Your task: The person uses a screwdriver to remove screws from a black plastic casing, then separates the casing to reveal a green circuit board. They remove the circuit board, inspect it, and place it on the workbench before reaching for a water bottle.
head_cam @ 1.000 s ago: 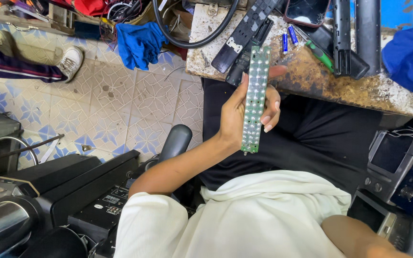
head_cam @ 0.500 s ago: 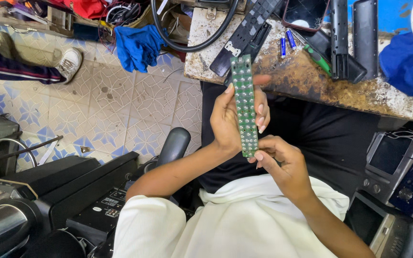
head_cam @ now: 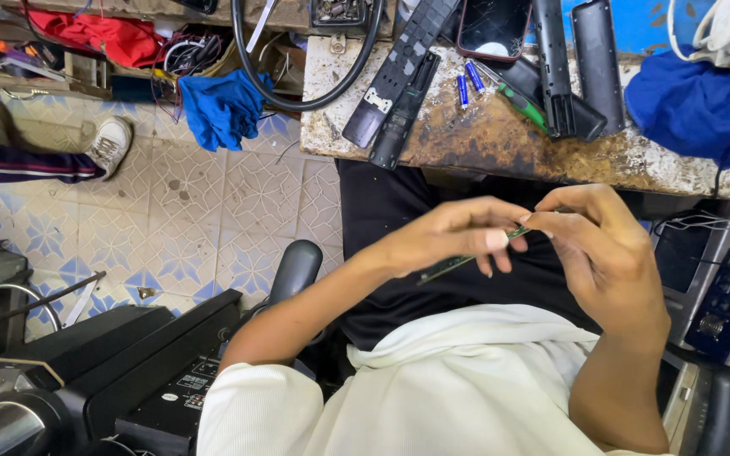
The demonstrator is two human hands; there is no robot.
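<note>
**Two hands holding a circuit strip edge-on above the lap**

The strip (head_cam: 466, 257), a narrow green board, is held between both hands in front of the bench (head_cam: 500, 143), above the person's dark lap. It is seen almost edge-on, so its face cannot be made out; its middle is hidden behind the left fingers, and only the lower end and a short green tip near the right thumb show. The left hand (head_cam: 454, 236) has its grip pressed together on the strip, thumb on top. The right hand (head_cam: 606, 253) pinches the far end between thumb and fingertips; its palm side is turned away.

On the rusty bench lie two black remote shells (head_cam: 399, 84), two blue batteries (head_cam: 469, 83), a green-handled tool (head_cam: 521, 105) and further black casings (head_cam: 580, 67); a phone (head_cam: 493, 25) is cut off at the top edge. A blue cloth (head_cam: 699, 105) covers the bench's right end. On the tiled floor (head_cam: 187, 211) lies another blue cloth (head_cam: 221, 105). Black equipment (head_cam: 128, 371) fills the lower left.
</note>
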